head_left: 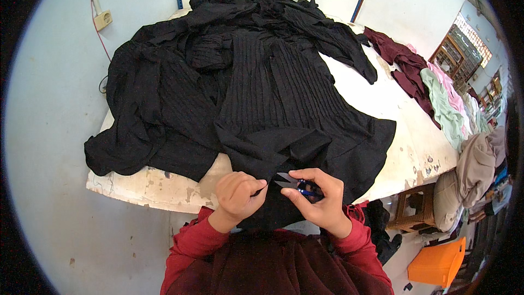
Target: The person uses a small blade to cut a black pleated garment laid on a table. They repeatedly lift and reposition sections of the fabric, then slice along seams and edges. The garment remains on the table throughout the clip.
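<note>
A black pleated garment [273, 87] lies spread over the table, its lower edge hanging toward me over the near side. My left hand [238, 196] is closed, pinching a fold of the black fabric at the near edge. In my right hand [322, 199] is a small pair of thread snips [285, 181] with blue parts, gripped between thumb and fingers. The snips' two blades stand apart and point left, close to the pinched cloth. Whether a thread lies between the blades is too small to tell.
The pale table [393, 109] has a worn, peeling surface. Dark red, green and pink clothes [406, 63] lie along its right side. A brown stool [412, 207] and an orange container [436, 262] stand at the lower right. A wall socket [103, 19] is at the upper left.
</note>
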Demonstrator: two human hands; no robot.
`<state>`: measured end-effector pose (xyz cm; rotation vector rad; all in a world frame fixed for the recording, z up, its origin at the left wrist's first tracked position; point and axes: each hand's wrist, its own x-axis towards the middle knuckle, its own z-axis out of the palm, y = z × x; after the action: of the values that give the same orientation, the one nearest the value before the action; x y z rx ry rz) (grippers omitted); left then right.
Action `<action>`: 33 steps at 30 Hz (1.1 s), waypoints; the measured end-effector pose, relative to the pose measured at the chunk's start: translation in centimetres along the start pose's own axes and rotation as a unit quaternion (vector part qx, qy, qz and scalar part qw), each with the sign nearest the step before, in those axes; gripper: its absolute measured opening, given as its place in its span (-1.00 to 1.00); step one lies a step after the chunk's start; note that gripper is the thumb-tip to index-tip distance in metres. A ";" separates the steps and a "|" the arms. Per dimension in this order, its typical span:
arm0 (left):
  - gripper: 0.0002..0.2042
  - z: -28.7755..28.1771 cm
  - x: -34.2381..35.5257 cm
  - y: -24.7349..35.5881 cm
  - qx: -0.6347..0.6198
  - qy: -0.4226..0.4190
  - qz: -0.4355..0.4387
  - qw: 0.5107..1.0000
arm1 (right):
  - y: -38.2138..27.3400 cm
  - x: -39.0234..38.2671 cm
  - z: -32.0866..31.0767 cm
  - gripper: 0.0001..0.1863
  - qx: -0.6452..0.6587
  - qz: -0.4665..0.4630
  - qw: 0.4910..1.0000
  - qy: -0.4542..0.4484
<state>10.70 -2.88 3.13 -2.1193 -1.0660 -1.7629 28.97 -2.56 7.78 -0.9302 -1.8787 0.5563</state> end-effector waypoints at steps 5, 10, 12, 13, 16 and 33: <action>-0.73 0.3 0.0 0.1 -0.002 0.011 -0.007 1.000 | 1.2 -0.6 0.9 -0.77 0.013 -0.036 0.999 0.028; -0.72 0.1 -0.1 0.2 0.003 0.011 -0.005 1.000 | 1.0 -0.5 1.0 -0.79 -0.015 -0.046 0.998 0.034; -0.72 0.1 -0.1 0.2 0.002 0.012 -0.004 1.000 | 1.0 -0.5 1.0 -0.79 -0.021 -0.052 0.998 0.036; -0.72 0.2 -0.2 0.1 0.000 0.012 -0.005 1.000 | 1.0 -0.4 1.0 -0.79 -0.023 -0.056 0.997 0.037; -0.72 0.2 -0.2 0.1 -0.003 0.013 -0.007 1.000 | 1.1 -0.4 1.1 -0.79 -0.023 -0.065 0.997 0.043; -0.73 0.2 -0.2 0.0 0.004 0.025 -0.013 1.000 | 1.1 -0.3 1.5 -0.79 -0.019 -0.058 0.997 0.050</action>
<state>10.90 -2.89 2.85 -2.0548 -1.0924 -1.8090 28.13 -2.12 6.21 -0.8523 -1.8456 0.3993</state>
